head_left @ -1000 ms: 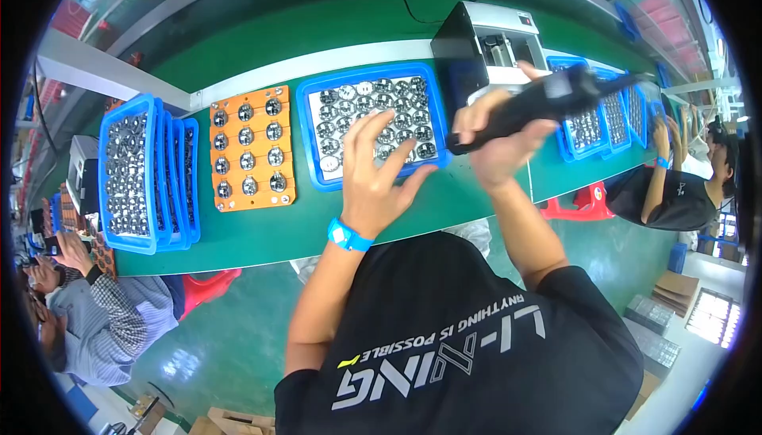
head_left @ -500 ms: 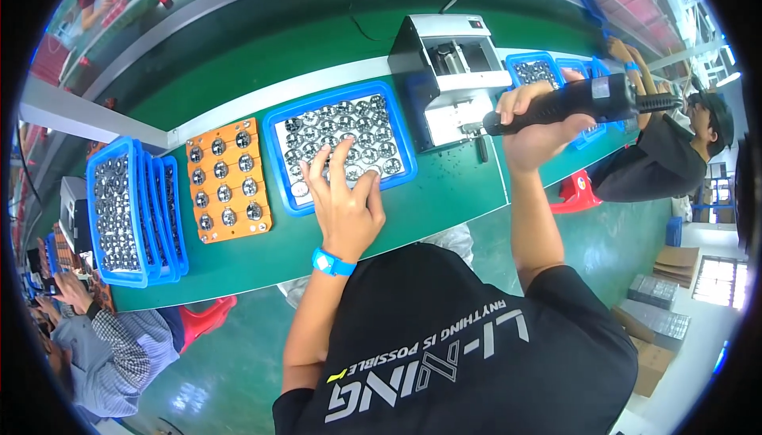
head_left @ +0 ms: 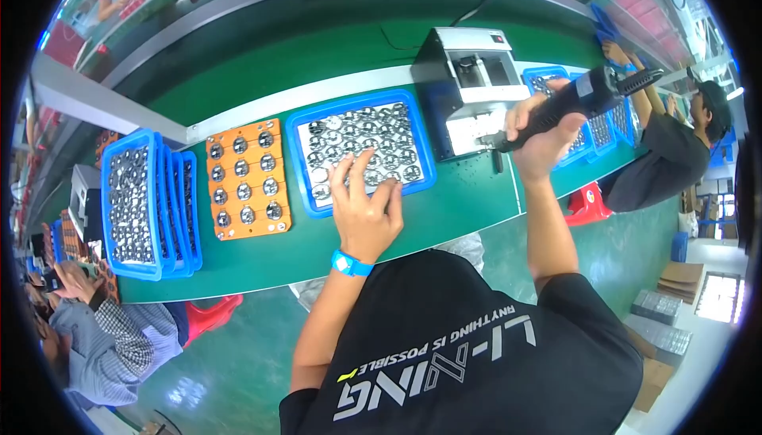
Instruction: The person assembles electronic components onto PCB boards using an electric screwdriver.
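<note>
My left hand (head_left: 367, 211) reaches over the near edge of a blue tray (head_left: 297, 167). Its fingers are spread, with the fingertips among the round metallic parts (head_left: 389, 135) laid in rows on a white sheet; no part shows lifted in them. My right hand (head_left: 544, 145) is wrapped round a black electric screwdriver (head_left: 570, 105). The tool's tip points left, at the front of a silver and black screw feeder (head_left: 468, 78). Whether the tip touches a screw there is too small to tell.
An orange fixture plate (head_left: 232, 231) carrying rows of round parts lies left of the tray. Farther left, filled blue trays (head_left: 163, 264) stand stacked. More blue trays (head_left: 546, 75) sit beyond the feeder, by a co-worker (head_left: 667, 145). Another person (head_left: 119, 340) works at the left.
The whole view has shifted, so bench items sit farther right in it. The screwdriver's rear end has tilted upward, its tip still at the feeder. My left hand stays over the tray.
</note>
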The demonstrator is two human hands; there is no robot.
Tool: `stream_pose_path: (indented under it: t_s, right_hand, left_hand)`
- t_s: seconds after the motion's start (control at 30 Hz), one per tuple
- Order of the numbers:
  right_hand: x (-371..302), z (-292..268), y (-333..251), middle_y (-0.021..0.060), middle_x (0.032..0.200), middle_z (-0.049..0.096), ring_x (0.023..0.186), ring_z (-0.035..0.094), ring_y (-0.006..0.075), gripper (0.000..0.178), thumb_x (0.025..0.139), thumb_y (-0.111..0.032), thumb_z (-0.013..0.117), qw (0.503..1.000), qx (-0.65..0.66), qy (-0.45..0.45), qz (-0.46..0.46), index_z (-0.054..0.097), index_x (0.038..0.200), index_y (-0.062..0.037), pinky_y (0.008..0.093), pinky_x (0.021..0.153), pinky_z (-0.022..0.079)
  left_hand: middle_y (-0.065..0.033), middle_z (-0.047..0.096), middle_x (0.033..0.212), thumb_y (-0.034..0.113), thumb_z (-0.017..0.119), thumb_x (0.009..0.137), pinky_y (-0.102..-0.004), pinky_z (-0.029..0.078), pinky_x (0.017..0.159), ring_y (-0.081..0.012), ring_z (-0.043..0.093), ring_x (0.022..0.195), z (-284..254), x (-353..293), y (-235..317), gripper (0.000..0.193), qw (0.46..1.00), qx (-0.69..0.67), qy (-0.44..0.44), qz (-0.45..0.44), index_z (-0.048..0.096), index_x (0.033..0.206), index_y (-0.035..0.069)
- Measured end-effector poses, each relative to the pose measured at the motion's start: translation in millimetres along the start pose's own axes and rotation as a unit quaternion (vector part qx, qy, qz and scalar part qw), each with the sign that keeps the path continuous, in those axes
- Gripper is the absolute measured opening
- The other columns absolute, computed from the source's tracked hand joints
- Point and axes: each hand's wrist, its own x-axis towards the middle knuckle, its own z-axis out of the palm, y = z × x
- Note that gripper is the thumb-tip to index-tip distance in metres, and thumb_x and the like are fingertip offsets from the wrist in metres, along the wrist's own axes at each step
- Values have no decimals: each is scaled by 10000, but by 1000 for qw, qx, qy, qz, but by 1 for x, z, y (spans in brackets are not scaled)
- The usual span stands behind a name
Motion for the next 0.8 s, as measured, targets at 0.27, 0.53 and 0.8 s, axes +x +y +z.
stream_pose_path:
  t_s: [0.27,0.53,0.8]
  right_hand:
    - [-52,74,3,64,594,478,414,447,198,861,832,-882,370,977,202,4,68,378,1266,-138,351,456,418]
    - [-73,95,48,73,622,500,461,495,197,851,827,-868,405,989,132,-46,42,319,1273,-150,346,491,459]
    - [-80,96,54,74,641,505,471,506,192,829,844,-850,416,994,92,-65,16,306,1256,-138,338,489,467]
  left_hand:
    - [-147,568,1321,105,767,768,-600,349,1074,-430,427,1290,-2,-1,2,46,1000,-20,6,-23,756,808,86]
    - [-144,554,1323,133,768,780,-631,331,1079,-417,422,1304,-2,-3,-2,51,999,-29,5,-30,751,801,90]
    - [-131,562,1313,132,767,778,-641,330,1076,-410,429,1302,-2,-4,-4,45,999,-27,2,-36,754,801,96]
